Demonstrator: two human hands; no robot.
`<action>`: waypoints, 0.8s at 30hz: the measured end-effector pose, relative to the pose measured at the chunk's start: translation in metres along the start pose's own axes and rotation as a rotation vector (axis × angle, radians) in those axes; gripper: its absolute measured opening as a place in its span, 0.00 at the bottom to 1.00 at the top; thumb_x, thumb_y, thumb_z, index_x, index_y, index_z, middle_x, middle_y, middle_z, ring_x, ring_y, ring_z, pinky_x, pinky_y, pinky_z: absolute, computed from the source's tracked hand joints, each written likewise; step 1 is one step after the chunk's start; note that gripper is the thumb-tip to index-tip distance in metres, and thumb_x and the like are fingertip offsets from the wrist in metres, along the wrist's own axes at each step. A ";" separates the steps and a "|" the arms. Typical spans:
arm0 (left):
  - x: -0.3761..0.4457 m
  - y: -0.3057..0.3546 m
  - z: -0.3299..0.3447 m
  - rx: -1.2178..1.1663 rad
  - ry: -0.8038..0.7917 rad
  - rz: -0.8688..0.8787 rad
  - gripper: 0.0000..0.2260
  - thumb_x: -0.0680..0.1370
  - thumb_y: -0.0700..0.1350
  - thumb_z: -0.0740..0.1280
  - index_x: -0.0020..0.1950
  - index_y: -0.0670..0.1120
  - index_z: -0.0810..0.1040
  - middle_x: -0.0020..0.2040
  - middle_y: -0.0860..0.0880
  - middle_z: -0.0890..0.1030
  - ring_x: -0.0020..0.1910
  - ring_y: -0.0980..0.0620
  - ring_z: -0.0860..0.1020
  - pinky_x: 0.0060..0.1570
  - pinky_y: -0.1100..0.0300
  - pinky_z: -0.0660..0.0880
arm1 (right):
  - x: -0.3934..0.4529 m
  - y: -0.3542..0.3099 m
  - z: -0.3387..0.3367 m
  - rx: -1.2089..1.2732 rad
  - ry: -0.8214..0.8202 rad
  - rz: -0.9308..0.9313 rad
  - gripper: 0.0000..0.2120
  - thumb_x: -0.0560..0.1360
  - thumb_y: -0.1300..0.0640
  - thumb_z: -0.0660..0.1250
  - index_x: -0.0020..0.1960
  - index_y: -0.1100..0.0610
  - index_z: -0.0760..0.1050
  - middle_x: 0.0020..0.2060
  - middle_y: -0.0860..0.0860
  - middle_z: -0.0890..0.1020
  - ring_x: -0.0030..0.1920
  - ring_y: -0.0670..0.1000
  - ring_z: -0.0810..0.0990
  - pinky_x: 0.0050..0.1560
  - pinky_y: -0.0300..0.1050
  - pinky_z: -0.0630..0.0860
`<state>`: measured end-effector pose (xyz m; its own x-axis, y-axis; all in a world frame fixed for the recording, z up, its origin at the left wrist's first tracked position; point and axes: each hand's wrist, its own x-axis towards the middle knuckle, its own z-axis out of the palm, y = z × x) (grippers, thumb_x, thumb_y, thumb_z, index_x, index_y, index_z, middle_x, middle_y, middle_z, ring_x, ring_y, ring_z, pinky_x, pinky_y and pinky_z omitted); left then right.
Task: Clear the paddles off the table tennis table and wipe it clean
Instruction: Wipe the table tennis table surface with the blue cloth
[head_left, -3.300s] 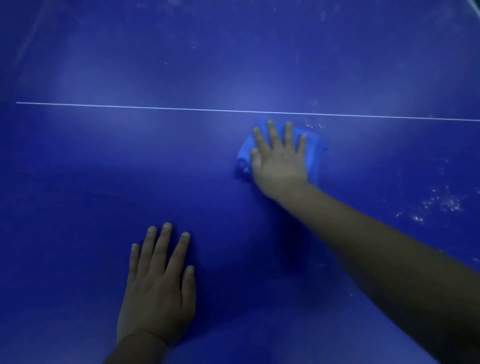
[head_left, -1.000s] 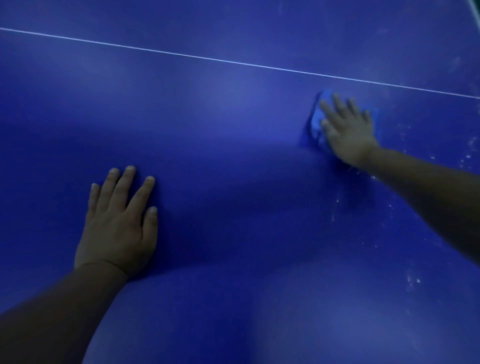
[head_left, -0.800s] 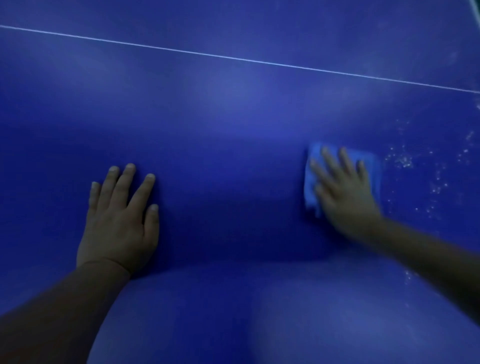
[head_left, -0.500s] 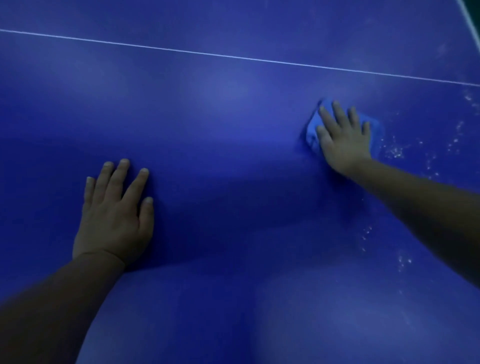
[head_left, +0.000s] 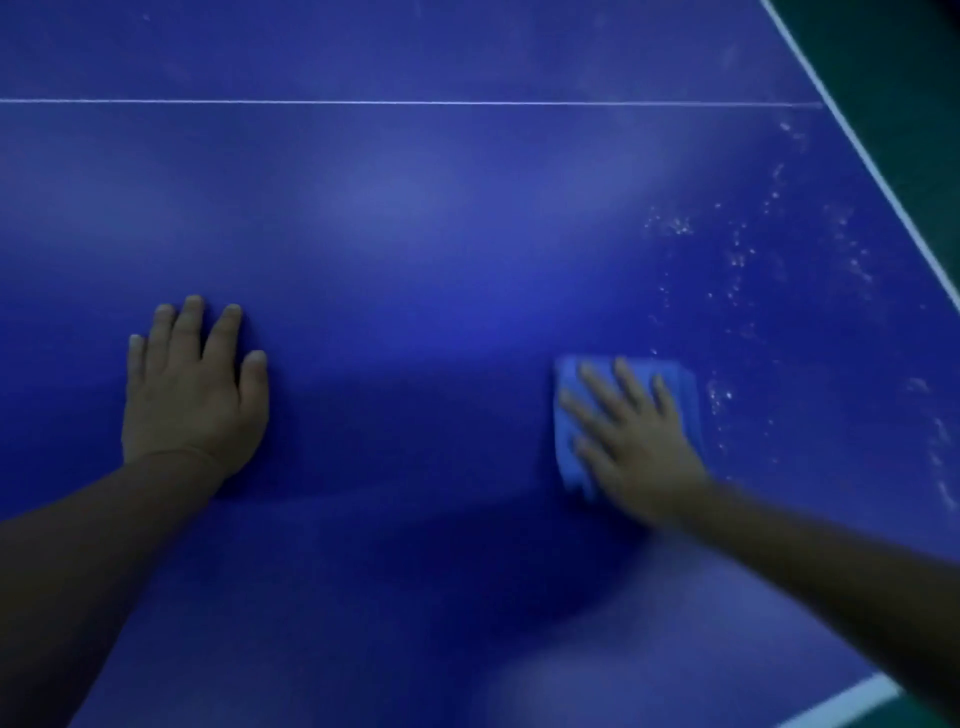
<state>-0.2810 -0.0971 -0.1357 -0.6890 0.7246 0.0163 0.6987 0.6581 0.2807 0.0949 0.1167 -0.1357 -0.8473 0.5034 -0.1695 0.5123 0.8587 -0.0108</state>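
The blue table tennis table (head_left: 415, 234) fills the view. A folded light-blue cloth (head_left: 680, 384) lies on it at the right. My right hand (head_left: 631, 441) presses flat on the cloth with straight, spread fingers and is blurred. My left hand (head_left: 192, 395) rests flat on the bare table at the left, fingers straight. No paddle is in view.
White specks of dust (head_left: 737, 260) are scattered on the table to the right of the cloth. A thin white centre line (head_left: 415, 103) crosses the far part. The white edge line (head_left: 872, 166) runs down the right side, with dark green floor (head_left: 893, 67) beyond it.
My right hand has pulled the cloth back towards me from its farther spot near the centre line. My left hand has stayed flat in place. The view has shifted a little.
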 end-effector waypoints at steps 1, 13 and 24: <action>-0.004 0.002 -0.002 -0.012 0.007 -0.006 0.31 0.80 0.57 0.49 0.78 0.40 0.62 0.79 0.38 0.60 0.79 0.39 0.54 0.77 0.40 0.47 | 0.029 0.013 -0.005 0.018 0.073 0.136 0.27 0.82 0.40 0.46 0.80 0.43 0.54 0.79 0.51 0.60 0.77 0.63 0.58 0.70 0.71 0.57; -0.140 0.036 0.010 0.005 -0.189 0.594 0.27 0.83 0.56 0.49 0.79 0.44 0.63 0.81 0.45 0.56 0.81 0.45 0.49 0.78 0.43 0.45 | -0.180 -0.122 0.025 0.155 0.002 0.477 0.25 0.84 0.40 0.42 0.79 0.43 0.56 0.80 0.48 0.56 0.80 0.59 0.51 0.72 0.69 0.54; -0.138 0.036 0.005 -0.019 -0.245 0.572 0.26 0.82 0.55 0.50 0.78 0.47 0.66 0.81 0.45 0.56 0.81 0.46 0.47 0.78 0.44 0.42 | -0.115 -0.208 0.014 0.181 0.081 0.638 0.25 0.81 0.44 0.52 0.78 0.46 0.61 0.79 0.51 0.61 0.78 0.62 0.56 0.74 0.70 0.52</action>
<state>-0.1596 -0.1717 -0.1330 -0.1411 0.9887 -0.0513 0.9389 0.1501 0.3097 0.0877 -0.1208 -0.1280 -0.3744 0.9191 -0.1225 0.9261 0.3640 -0.0992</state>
